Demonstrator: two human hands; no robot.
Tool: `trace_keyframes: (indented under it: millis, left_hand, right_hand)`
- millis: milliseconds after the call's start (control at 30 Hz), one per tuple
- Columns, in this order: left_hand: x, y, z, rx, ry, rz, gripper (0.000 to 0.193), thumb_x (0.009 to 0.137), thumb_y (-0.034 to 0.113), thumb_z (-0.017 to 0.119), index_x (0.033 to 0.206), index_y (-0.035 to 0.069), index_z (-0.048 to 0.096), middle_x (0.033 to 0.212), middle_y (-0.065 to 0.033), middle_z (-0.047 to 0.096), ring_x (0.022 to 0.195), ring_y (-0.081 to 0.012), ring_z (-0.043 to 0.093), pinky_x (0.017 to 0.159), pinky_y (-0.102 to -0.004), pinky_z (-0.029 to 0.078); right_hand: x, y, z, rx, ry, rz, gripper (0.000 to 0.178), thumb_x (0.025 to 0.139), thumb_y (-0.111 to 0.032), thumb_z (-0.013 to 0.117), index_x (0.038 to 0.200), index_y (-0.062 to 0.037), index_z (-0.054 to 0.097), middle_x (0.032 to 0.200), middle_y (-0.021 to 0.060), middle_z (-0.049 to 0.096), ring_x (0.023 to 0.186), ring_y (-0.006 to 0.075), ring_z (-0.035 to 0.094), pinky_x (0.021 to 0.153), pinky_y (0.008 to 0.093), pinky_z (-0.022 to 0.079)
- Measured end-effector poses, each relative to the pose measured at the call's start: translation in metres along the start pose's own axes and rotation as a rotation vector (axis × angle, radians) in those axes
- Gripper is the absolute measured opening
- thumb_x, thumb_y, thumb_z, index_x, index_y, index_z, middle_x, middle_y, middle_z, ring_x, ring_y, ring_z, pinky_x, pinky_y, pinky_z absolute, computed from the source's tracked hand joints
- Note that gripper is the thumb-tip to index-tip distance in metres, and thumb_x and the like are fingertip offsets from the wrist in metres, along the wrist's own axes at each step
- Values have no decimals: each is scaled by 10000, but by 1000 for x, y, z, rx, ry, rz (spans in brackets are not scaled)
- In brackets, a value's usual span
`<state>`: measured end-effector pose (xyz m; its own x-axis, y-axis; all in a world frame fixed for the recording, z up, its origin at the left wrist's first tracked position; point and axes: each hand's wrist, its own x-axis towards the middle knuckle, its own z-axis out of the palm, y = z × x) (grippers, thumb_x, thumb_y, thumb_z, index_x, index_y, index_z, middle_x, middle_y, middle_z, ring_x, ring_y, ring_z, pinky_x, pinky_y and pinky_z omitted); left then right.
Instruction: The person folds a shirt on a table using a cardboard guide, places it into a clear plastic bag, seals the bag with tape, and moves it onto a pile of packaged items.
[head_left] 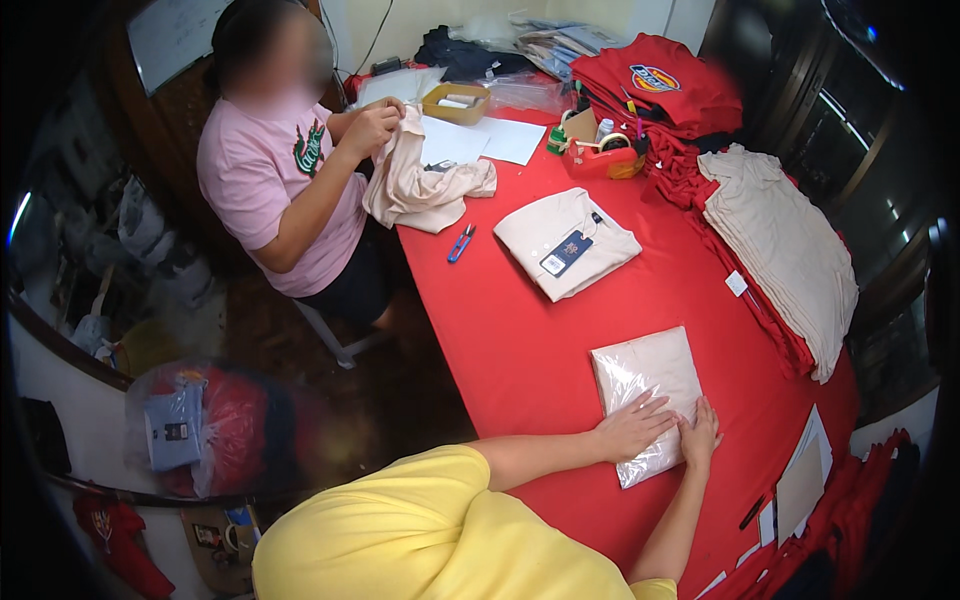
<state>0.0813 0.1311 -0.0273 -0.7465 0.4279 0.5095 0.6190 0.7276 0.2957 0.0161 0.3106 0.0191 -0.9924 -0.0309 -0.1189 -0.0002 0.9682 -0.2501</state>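
A folded cream shirt in a clear plastic bag (645, 370) lies on the red-covered table in front of me. My left hand (637, 428) rests flat on the bag's lower part, its fingers stretched out. At the lower right edge of the same bag is my right hand (699, 438), with its thumb close to my left fingers and its other fingers extended along the edge. Farther off lies a folded cream polo shirt (568, 240) with a dark hang tag (567, 254) on top.
Across the table's left edge a person in pink (285, 170) handles another cream garment (430, 185). Blue thread snips (461, 243) lie nearby. Stacked cream shirts (785, 250) and red garments (665, 85) line the right side. A red holder (605, 158) carries tape and tools.
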Motion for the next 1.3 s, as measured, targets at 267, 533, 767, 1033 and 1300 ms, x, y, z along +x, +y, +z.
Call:
trace_keyframes:
  millis: [267, 533, 767, 1033, 1300]
  left_hand:
    - [-9, 3, -10, 12, -21, -53, 578, 935, 266, 528, 1459, 79, 370, 1465, -83, 408, 1417, -285, 297, 1181, -490, 185]
    - [-18, 3, -12, 3, -78, -59, 512, 926, 270, 543, 1395, 79, 464, 1458, -83, 428, 1419, -283, 303, 1177, -508, 185]
    - [-17, 3, -10, 27, -48, -33, 486, 878, 219, 561, 1336, 61, 530, 1445, -87, 450, 1380, -322, 350, 1153, -533, 211]
    - [-19, -1, -15, 52, -126, -48, 467, 960, 256, 472, 1400, 100, 458, 1481, -55, 422, 1415, -305, 301, 1161, -547, 182]
    - [-5, 0, -18, 82, -81, 20, 420, 921, 233, 520, 1312, 83, 541, 1378, -68, 512, 1330, -289, 392, 1101, -538, 266]
  right_hand:
    - [-2, -13, -14, 47, -22, 19, 816, 739, -431, 777, 1431, -135, 461, 1539, 91, 330, 1405, 325, 280, 1089, 624, 207]
    - [-8, -22, -17, 41, 77, 81, 734, 631, -454, 848, 1269, -196, 593, 1382, 106, 448, 1298, 339, 374, 1022, 580, 313]
    - [28, 4, -2, 27, 161, 119, 529, 630, -454, 832, 1069, -222, 650, 1148, 56, 568, 1144, 323, 490, 937, 516, 401]
    - [24, -12, 6, 215, 234, 190, 301, 756, -419, 755, 925, -186, 669, 1111, 45, 566, 1124, 297, 472, 952, 504, 312]
    - [35, 3, 5, 279, 249, 220, 280, 874, -418, 635, 978, -163, 687, 1163, 59, 574, 1164, 302, 470, 963, 512, 326]
